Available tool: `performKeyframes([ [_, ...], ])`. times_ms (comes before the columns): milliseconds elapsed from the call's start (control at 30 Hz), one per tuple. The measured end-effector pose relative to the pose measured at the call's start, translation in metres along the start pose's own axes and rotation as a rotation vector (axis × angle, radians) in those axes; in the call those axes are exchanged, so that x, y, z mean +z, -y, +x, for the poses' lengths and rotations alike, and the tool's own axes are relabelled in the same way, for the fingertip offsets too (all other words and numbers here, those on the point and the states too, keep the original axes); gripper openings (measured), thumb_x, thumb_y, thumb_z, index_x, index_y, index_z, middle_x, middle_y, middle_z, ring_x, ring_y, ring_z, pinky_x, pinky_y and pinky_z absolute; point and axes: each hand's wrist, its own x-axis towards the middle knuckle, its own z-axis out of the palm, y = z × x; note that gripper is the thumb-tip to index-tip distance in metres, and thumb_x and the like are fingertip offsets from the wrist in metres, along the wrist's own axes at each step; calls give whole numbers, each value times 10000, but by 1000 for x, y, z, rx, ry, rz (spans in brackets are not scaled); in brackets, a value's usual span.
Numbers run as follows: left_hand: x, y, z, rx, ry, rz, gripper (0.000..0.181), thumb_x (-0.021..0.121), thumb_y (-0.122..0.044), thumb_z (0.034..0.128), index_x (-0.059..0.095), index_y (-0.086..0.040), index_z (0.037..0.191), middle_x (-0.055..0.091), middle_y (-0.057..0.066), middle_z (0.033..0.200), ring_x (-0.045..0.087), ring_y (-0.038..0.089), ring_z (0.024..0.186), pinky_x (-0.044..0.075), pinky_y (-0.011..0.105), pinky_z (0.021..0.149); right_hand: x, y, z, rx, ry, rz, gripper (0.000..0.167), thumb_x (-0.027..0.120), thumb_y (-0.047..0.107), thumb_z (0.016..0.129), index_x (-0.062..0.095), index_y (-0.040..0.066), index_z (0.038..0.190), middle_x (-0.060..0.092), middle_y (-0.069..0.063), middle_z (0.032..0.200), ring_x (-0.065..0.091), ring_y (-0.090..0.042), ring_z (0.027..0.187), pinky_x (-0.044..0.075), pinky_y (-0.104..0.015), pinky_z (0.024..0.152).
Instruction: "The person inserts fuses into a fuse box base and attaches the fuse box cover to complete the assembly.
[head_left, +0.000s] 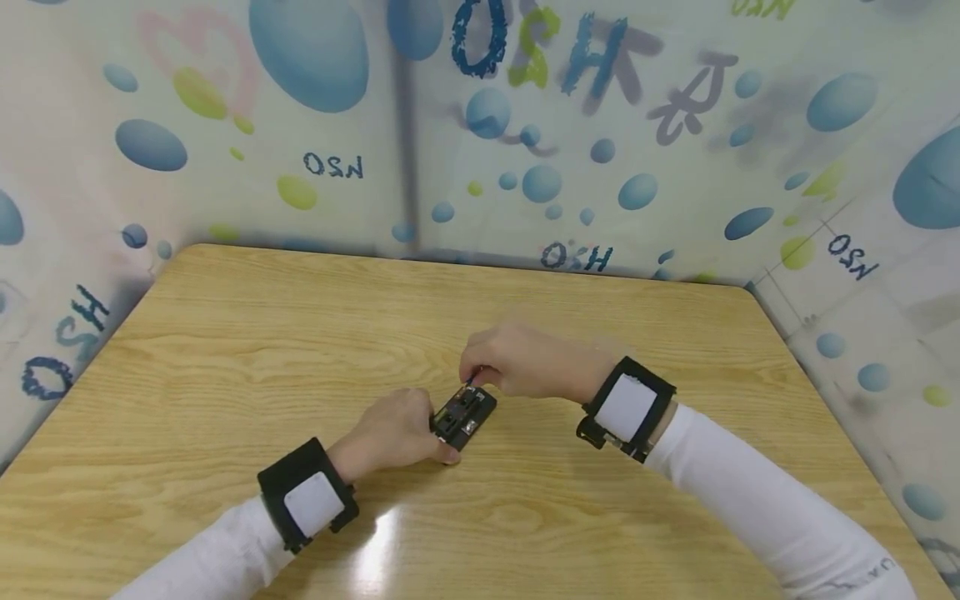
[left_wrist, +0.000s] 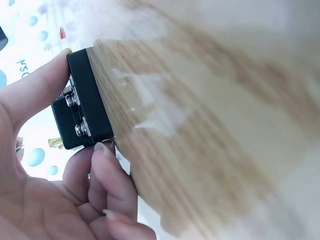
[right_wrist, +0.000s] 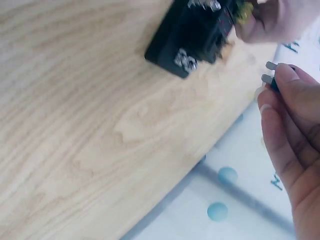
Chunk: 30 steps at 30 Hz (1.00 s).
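Near the middle of the wooden surface, we see the left hand gripping a black block; just beside it, the right hand pinches a small dark two-pronged piece.

You are wearing a white left sleeve and a white right sleeve, the right one showing dark lettering toward its near end. Your black left wristband and black right wristband are each displaying a white, squarish panel.
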Motion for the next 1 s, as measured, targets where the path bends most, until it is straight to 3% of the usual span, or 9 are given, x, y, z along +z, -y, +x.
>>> performKeyframes([
  [333, -1, -1, 0, 1, 7, -9, 429, 899, -358, 621, 581, -93, 734, 589, 24, 673, 483, 156, 576, 344, 271, 501, 9, 12, 7, 29, 91, 51, 113, 686, 17, 887, 716, 122, 914, 686, 4, 919, 630, -89, 831, 538, -247, 787],
  [567, -1, -2, 1, 1, 5, -8, 417, 898, -359, 626, 581, -98, 699, 561, 7, 642, 461, 142, 554, 330, 264, 489, 5, 16, 12, 12, 58, 29, 87, 704, 36, 881, 716, 119, 906, 687, 6, 905, 637, -97, 827, 543, -265, 784],
  [667, -1, -2, 1, 0, 9, -7, 408, 898, -364, 635, 583, -106, 662, 538, -9, 615, 445, 133, 539, 316, 257, 483, 6, 18, 15, 0, 78, 9, 91, 709, 47, 880, 719, 133, 910, 689, 22, 915, 640, -91, 836, 540, -251, 788],
  [1000, -2, -2, -2, 25, 21, -37, 386, 888, -326, 668, 559, -135, 600, 453, -50, 560, 374, 107, 509, 268, 242, 472, 27, 21, 15, -46, 123, 4, 131, 721, 22, 858, 723, 147, 897, 682, 33, 918, 651, -94, 854, 518, -176, 754],
])
